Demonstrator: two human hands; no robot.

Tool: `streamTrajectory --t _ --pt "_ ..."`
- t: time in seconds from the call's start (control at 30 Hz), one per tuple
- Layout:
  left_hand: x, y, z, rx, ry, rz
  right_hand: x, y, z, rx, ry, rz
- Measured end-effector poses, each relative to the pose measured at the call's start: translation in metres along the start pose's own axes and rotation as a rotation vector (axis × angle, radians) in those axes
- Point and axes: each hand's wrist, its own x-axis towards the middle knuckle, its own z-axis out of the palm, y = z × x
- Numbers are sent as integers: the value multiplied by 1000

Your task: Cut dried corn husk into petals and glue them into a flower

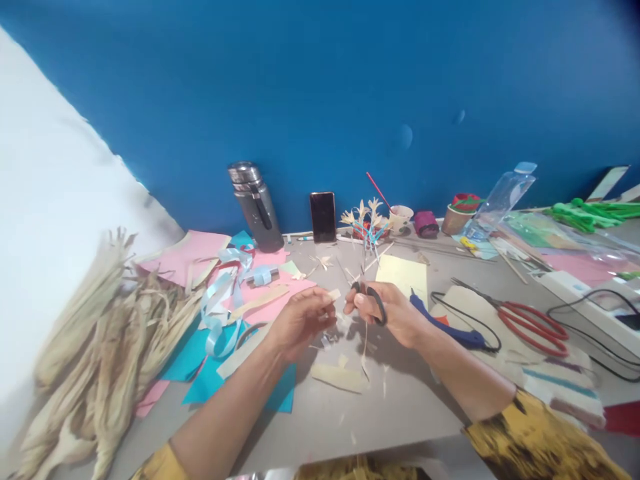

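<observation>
Between the thumb and fingers of my left hand (307, 317) is a small piece of pale corn husk (334, 294). My right hand (387, 310) grips black-handled scissors (377, 305), their blades pointing up and away from me. The two hands are close together but apart. Below them a flat strip of husk (340, 378) lies on the table, with small scraps around it. Beyond the scissors stand husk flowers (370, 212) on light blue stems. One loose husk flower (324, 262) lies on the table to their left.
Dried corn husks (100, 353) are heaped at left, beside coloured paper and blue ribbon (215, 313). A flask (256, 210), phone (323, 217) and paper cup (401, 219) stand along the wall. At right lie a blue glue gun (450, 325), red-handled scissors (533, 327) and a power strip (590, 307).
</observation>
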Motion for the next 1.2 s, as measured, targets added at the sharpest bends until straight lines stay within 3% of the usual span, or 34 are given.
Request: streamTrajectory --t 0.13,0.3,1.2 --pt "0 -2 6 -234 70 17 -4 3 9 -133 -89 -13" --pt "-2 -7 11 -309 112 81 -11 -2 24 -217 -170 6" --pt "-7 -8 18 -245 70 40 -10 9 26 -137 -96 106"
